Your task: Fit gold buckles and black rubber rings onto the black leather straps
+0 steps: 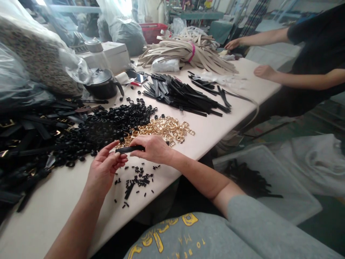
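Observation:
A short black strap (130, 149) is stretched between my two hands above the front of the table. My left hand (106, 163) pinches its left end between thumb and fingertips. Wrapped over the other end is my right hand (153, 148), which hides part of the strap. Just behind my hands lies a heap of gold buckles (172, 128), and to its left a larger heap of black loops (115, 122). Several tiny black pieces (141, 178) are scattered on the table below my hands.
Black strips (180, 94) lie farther back, before a tied bundle of beige straps (188, 50). Finished-looking straps with buckles (29, 133) pile at left, near a black lidded pot (101, 84). A co-worker's arms (302, 78) reach over the far right edge. A white bin (302, 205) stands below right.

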The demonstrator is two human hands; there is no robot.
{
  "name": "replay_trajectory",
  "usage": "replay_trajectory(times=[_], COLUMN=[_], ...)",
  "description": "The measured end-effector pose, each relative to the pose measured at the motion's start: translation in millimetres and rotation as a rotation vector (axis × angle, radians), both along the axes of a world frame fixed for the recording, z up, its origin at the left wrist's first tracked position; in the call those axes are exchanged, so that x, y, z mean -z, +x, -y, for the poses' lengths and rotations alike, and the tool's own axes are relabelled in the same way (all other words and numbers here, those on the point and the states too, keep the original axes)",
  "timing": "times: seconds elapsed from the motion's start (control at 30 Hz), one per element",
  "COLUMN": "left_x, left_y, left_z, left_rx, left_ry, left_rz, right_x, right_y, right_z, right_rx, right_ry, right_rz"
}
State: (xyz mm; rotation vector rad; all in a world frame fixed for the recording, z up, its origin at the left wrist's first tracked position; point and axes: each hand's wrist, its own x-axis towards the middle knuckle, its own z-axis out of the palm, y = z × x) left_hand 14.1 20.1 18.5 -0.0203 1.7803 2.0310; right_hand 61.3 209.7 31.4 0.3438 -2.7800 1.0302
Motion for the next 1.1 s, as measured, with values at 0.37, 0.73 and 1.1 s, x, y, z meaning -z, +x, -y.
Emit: replay_trajectory(times=[0.37, 0.73, 1.1], left_x=[3.6, -5.1, 2.7], left_y=[-1, 7, 24], left_z=[1, 3, -6], left_rx=[0.047, 0.006, 0.315], left_ry=[0.059, 0.263, -0.006], left_rz=[0.053, -0.283, -0.094], right_x=[-0.6, -39.0, -14.8], right_y=[-1, 16, -10], right_z=[1, -7, 11], right_rx=[-0.032, -0.190, 0.039], right_ry=[0.058, -1.008, -1.200], right_rz=[-0.009, 0.053, -0.096])
